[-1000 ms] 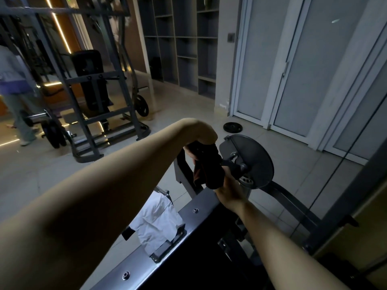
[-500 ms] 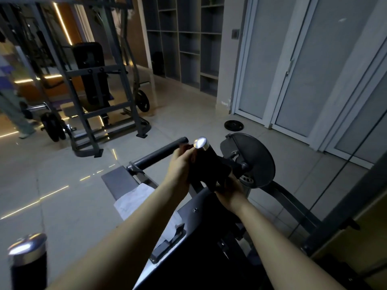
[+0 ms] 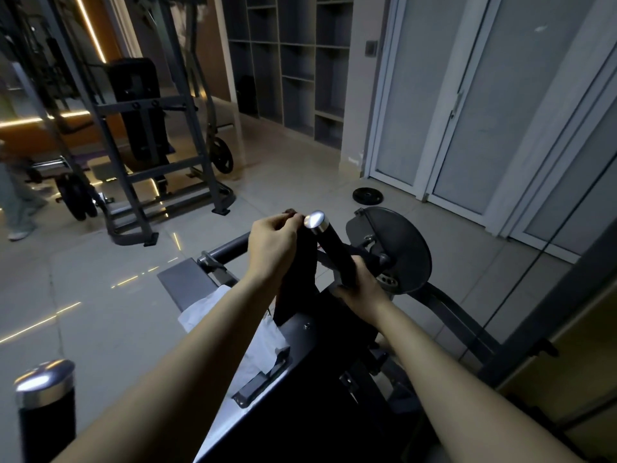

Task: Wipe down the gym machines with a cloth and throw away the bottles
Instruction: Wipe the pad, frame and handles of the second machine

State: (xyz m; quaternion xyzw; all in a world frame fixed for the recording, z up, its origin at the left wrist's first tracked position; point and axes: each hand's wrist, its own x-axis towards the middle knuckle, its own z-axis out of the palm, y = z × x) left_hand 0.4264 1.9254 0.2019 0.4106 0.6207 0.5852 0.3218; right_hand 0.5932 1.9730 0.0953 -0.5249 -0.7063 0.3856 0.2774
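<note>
While curled, left hand (image 3: 272, 248) on cloth (image 3: 297, 282).

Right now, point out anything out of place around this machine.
A loose weight plate lies flat on the floor by the doors, off any machine. A crumpled white sheet lies tucked under the machine's frame.

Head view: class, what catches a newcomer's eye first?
Centre frame, the left hand pinches a dark cloth beside the chrome cap of a black handle, which the right hand grips lower down. A second chrome-capped handle gleams at bottom left, and a weight plate lies on the floor beyond.
</note>
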